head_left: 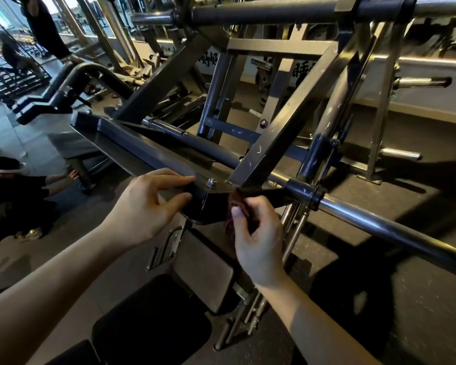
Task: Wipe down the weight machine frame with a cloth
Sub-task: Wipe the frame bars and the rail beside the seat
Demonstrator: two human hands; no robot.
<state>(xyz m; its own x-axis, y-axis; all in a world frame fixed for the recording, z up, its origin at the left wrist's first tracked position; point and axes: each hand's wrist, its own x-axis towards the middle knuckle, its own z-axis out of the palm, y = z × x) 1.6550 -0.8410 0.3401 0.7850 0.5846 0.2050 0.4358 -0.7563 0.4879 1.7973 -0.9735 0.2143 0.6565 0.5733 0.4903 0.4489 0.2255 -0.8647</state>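
The weight machine frame (282, 119) is dark grey steel tubing with scuffed paint, filling the middle of the head view. Its near beam ends in a black block (216, 204) with a bolt (210, 182) on top. My left hand (145, 206) rests on the left side of that block, fingers stretched along the beam and thumb under them. My right hand (258, 233) grips a dark reddish cloth (244, 204) and holds it against the block's right face, below where the diagonal tube meets it. Most of the cloth is hidden in my fingers.
A chrome bar (379, 222) runs out to the right from the block. Black seat pads (153, 320) lie below my arms. A person (13, 196) crouches on the floor at the left. More racks and machines stand behind, with rubber flooring at the right.
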